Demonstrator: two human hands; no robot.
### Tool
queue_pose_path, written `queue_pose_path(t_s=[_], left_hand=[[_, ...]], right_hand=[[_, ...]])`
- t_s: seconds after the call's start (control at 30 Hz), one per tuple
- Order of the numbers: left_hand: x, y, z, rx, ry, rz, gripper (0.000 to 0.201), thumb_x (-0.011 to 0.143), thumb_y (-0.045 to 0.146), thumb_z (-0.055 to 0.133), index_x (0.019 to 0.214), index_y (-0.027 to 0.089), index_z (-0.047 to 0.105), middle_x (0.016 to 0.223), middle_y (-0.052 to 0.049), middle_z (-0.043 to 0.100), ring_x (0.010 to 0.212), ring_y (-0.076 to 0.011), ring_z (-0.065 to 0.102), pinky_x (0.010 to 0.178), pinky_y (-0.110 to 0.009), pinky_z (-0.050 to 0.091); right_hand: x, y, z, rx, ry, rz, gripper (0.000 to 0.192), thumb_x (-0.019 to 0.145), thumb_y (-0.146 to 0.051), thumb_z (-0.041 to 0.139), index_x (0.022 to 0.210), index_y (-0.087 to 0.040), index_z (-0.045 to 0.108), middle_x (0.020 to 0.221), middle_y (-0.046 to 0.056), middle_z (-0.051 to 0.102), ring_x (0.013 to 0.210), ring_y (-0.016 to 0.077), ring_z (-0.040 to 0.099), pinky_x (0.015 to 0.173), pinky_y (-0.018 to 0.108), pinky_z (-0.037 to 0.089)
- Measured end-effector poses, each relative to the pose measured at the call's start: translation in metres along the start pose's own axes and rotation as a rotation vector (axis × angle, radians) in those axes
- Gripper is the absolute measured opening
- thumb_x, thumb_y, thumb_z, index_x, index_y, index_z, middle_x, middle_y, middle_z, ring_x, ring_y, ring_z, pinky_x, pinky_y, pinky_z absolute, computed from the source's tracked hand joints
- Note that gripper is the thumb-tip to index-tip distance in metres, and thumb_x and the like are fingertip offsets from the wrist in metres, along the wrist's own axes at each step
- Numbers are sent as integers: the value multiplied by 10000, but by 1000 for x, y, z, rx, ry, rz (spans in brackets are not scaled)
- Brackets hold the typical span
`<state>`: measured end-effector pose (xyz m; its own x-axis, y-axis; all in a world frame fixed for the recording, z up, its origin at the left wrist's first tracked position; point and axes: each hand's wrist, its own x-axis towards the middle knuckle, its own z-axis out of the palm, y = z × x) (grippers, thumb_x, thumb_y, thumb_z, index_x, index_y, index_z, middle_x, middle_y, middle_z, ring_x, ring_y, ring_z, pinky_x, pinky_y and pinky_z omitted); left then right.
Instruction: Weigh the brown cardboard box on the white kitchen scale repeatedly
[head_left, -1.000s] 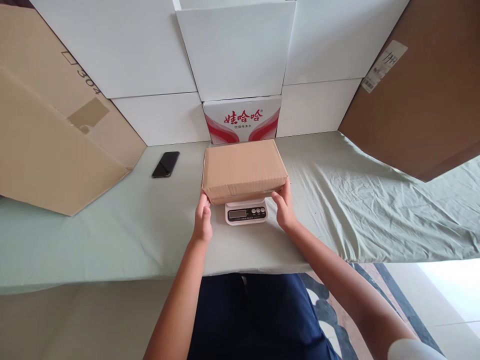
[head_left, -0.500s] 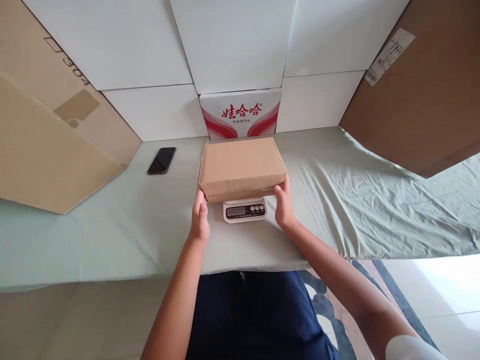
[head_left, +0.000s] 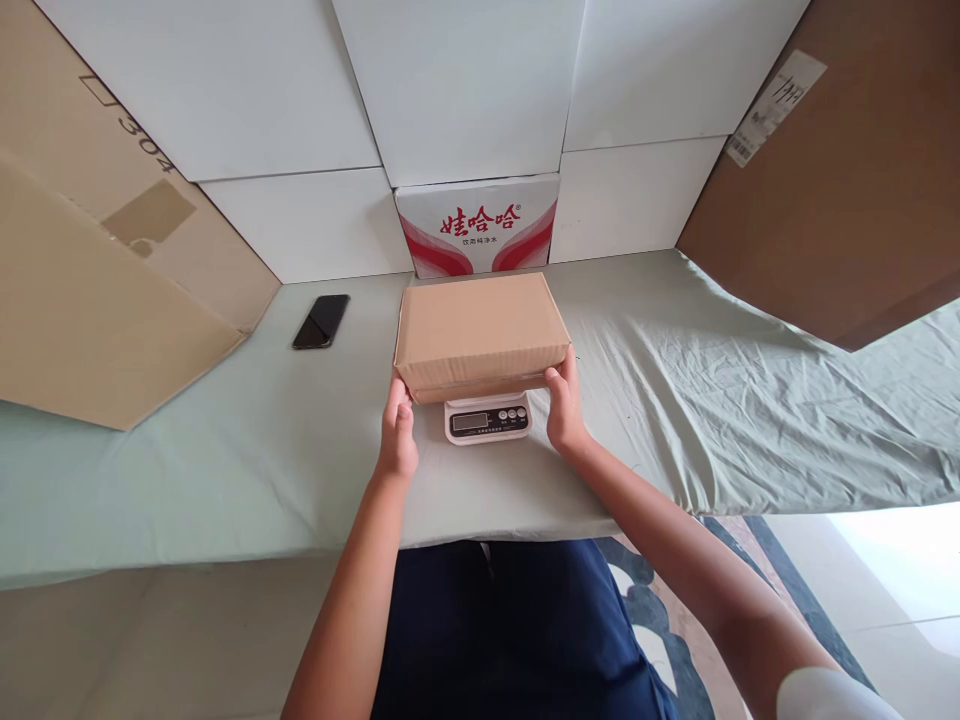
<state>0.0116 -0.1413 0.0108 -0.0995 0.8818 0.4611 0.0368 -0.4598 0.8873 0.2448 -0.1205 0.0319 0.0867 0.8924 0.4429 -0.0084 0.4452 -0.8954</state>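
Observation:
A closed brown cardboard box (head_left: 480, 320) is at the middle of the cloth-covered table, over a white kitchen scale (head_left: 489, 422). My left hand (head_left: 398, 425) grips the box's front left corner, its fingers partly hidden behind the side. At the front right corner my right hand (head_left: 564, 405) holds the box, thumb on the front face. The scale's front panel, with a display and several round buttons, shows below the box; its weighing plate is mostly hidden. Whether the box's full weight rests on the scale I cannot tell.
A black phone (head_left: 322, 321) lies to the left on the pale green cloth (head_left: 225, 470). Behind the box stands a white and red printed carton (head_left: 478, 225). Large cardboard panels flank the table on the left (head_left: 97, 280) and right (head_left: 847, 200).
Both hands keep the same hold on the box, which stays over the scale. The whole view has shifted very slightly; nothing else has visibly moved.

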Motion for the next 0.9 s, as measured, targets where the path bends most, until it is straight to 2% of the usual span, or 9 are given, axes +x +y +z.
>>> queue_pose_path(t_s=[0.1,0.2,0.3,0.43,0.5,0.57,0.7,0.9], left_hand=[[1,0,-2,-2,10,-3,841,910,792,387,1608,323,371,1723,-41,335,1612,-298,264,1295,-434,290],[4,2,-9,1,134,2,820,917,805,317,1618,378,329,1762,27,215,1643,-247,134,1322,-415,208],[7,2,-17,-1,287,-13,762,946,785,208,1603,424,340,1759,65,213,1642,-211,132,1324,-412,196],[9,-2,-22,-3,338,-40,764,945,789,181,1591,425,367,1754,53,239,1635,-213,174,1315,-415,223],[9,-4,-21,-46,337,-49,774,942,792,218,1583,398,396,1752,26,249,1633,-221,182,1314,-416,219],[10,-4,-19,-99,340,-60,777,937,793,271,1570,373,431,1750,3,259,1633,-227,185,1314,-411,215],[10,-2,-17,-145,356,-78,776,924,801,322,1542,359,481,1742,-13,279,1629,-230,201,1309,-400,228],[11,0,-17,-157,377,-113,779,935,801,256,1513,350,519,1726,-26,324,1613,-229,261,1295,-398,273]], right_hand=[[1,3,-3,-1,26,20,595,962,-594,437,1522,-396,393,1673,-7,385,1580,313,314,1310,572,288],[9,8,-13,45,157,43,625,945,-615,433,1533,-419,349,1719,-33,299,1629,288,232,1335,592,196],[24,13,-26,146,341,80,627,937,-597,397,1527,-394,341,1722,3,295,1620,278,277,1330,599,177],[39,25,-37,250,475,276,614,911,-609,346,1463,-349,413,1655,63,410,1578,296,369,1299,613,234],[41,32,-36,281,500,385,588,899,-622,353,1403,-344,473,1593,64,491,1547,303,419,1277,618,277],[42,37,-33,299,510,435,543,898,-609,382,1346,-339,525,1539,51,546,1510,283,471,1274,588,302],[43,42,-25,282,482,425,475,904,-569,424,1292,-332,560,1503,36,574,1447,238,535,1290,532,313],[45,50,-26,260,435,391,470,903,-605,445,1262,-331,574,1435,40,605,1396,251,571,1285,547,338]])
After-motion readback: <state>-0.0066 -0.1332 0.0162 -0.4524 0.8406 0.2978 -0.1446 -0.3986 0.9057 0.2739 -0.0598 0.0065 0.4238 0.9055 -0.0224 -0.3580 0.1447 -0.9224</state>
